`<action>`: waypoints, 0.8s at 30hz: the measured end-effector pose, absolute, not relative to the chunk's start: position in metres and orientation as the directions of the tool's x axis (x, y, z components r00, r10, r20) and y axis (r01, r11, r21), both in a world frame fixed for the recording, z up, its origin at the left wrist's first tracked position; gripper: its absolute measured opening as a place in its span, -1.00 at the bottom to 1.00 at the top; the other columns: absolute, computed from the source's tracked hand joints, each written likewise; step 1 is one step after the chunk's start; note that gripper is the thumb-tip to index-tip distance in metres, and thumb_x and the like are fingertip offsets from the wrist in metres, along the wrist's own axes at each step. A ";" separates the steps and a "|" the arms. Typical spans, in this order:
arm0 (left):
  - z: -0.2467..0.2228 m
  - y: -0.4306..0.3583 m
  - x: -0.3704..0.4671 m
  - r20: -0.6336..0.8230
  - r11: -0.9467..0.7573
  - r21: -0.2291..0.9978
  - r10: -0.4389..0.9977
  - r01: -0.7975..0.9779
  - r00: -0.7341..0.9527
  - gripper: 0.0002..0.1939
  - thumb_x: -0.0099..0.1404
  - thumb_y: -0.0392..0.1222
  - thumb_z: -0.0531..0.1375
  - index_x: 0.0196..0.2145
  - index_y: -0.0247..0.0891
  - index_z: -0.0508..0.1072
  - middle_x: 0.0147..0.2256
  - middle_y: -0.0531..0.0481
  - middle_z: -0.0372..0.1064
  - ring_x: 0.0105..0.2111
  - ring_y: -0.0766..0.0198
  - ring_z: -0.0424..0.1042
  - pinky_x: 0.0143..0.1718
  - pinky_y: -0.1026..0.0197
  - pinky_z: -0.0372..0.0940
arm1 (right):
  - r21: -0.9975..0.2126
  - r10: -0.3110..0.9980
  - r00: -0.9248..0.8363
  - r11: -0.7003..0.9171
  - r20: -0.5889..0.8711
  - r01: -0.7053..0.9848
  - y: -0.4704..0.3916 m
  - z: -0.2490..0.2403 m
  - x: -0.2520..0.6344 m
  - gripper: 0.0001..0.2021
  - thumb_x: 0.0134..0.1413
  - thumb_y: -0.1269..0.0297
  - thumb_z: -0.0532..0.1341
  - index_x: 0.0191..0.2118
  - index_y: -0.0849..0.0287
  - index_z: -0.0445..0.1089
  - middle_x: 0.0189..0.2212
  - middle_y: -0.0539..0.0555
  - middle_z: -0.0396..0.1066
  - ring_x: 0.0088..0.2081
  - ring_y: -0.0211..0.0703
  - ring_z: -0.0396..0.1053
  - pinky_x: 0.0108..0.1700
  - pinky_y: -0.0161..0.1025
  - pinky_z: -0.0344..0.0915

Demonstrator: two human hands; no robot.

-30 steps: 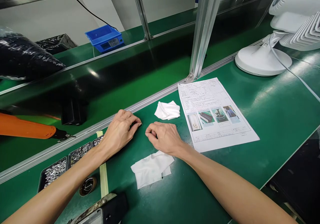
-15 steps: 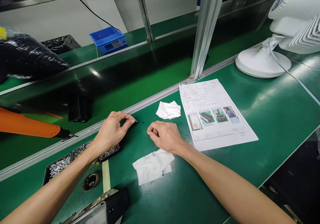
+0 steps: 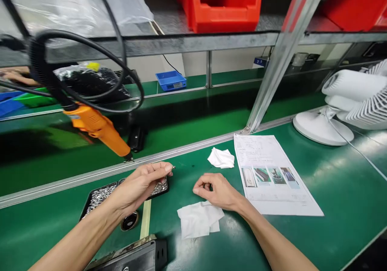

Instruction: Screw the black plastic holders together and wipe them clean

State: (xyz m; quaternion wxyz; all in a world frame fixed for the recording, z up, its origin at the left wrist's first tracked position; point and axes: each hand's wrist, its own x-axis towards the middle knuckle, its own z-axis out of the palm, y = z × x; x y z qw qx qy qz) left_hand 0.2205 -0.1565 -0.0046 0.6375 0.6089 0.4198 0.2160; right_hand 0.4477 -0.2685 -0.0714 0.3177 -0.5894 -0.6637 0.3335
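My left hand (image 3: pixel 142 186) pinches a small metal screw (image 3: pixel 173 167) between thumb and fingertips, above the green bench. Under and behind that hand stand black trays of small metal parts (image 3: pixel 99 196), partly hidden by my forearm. My right hand (image 3: pixel 216 190) is closed, its fingers curled in near the bench; whatever lies inside is hidden. Just below it lie folded white cloths (image 3: pixel 199 220), and another white cloth (image 3: pixel 221 158) lies behind it. An orange electric screwdriver (image 3: pixel 101 128) hangs to the left of my left hand, its tip pointing down.
A printed sheet with photos (image 3: pixel 275 174) lies to the right, with a white fan (image 3: pixel 323 128) beyond it. A metal post (image 3: pixel 272 69) rises from the rail. Red bins (image 3: pixel 226 19) sit on the shelf overhead. A dark metal block (image 3: pixel 142 255) lies at the near edge beside a tape roll (image 3: pixel 130 221).
The view has tilted up, bringing the shelf and red bins into sight. My left hand has turned and lifted the screw slightly, while my right hand stays curled by the cloths.
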 end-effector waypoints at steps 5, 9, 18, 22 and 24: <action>0.002 -0.172 0.205 -0.287 0.320 0.946 0.751 0.053 0.595 -0.77 0.25 0.00 0.37 -0.37 -0.22 0.56 -0.27 -0.09 0.36 -0.24 0.15 0.31 -0.18 0.12 0.25 | -0.796 0.964 -0.258 0.112 -0.057 0.595 -0.281 -0.067 0.439 -0.79 -0.03 0.21 0.51 -0.23 0.00 0.58 -0.30 -0.05 0.41 -0.27 -0.19 0.32 -0.23 -0.28 0.10; 0.003 -0.183 0.199 -0.274 0.374 0.927 0.723 -0.026 0.635 -0.80 0.29 -0.04 0.35 -0.37 -0.23 0.57 -0.27 -0.11 0.35 -0.22 0.16 0.30 -0.19 0.15 0.24 | -0.799 0.968 -0.244 0.099 -0.062 0.593 -0.284 -0.068 0.433 -0.87 0.00 0.41 0.44 -0.31 0.08 0.55 -0.28 -0.01 0.38 -0.23 -0.16 0.28 -0.17 -0.23 0.07; 0.009 -0.210 0.197 -0.264 0.342 0.940 0.718 0.004 0.644 -0.77 0.30 -0.02 0.34 -0.41 -0.19 0.50 -0.32 -0.02 0.30 -0.26 0.19 0.20 -0.23 0.20 0.14 | -0.989 0.998 0.029 -0.063 -0.060 0.132 -0.281 -0.049 0.420 -0.77 0.21 0.12 0.28 -0.28 0.19 0.36 -0.42 -0.04 0.32 -0.39 -0.28 0.23 -0.34 -0.31 0.13; 0.010 -0.222 0.201 -0.218 0.115 0.972 0.761 0.203 0.611 -0.72 0.34 0.13 0.28 -0.33 -0.12 0.52 -0.32 0.01 0.31 -0.25 0.14 0.21 -0.18 0.16 0.12 | -0.991 0.993 0.074 -0.083 -0.091 -0.107 -0.283 -0.048 0.417 -0.63 0.11 -0.03 0.38 -0.27 0.20 0.36 -0.43 -0.02 0.35 -0.42 -0.29 0.24 -0.37 -0.32 0.12; 0.010 -0.227 0.206 -0.178 -0.023 0.949 0.782 0.313 0.597 -0.65 0.34 0.22 0.22 -0.30 -0.09 0.54 -0.29 -0.01 0.37 -0.22 0.08 0.26 -0.13 0.10 0.13 | -0.974 0.995 0.042 -0.076 -0.086 -0.212 -0.285 -0.046 0.416 -0.60 0.09 -0.05 0.40 -0.25 0.21 0.39 -0.42 0.00 0.39 -0.42 -0.29 0.25 -0.36 -0.33 0.14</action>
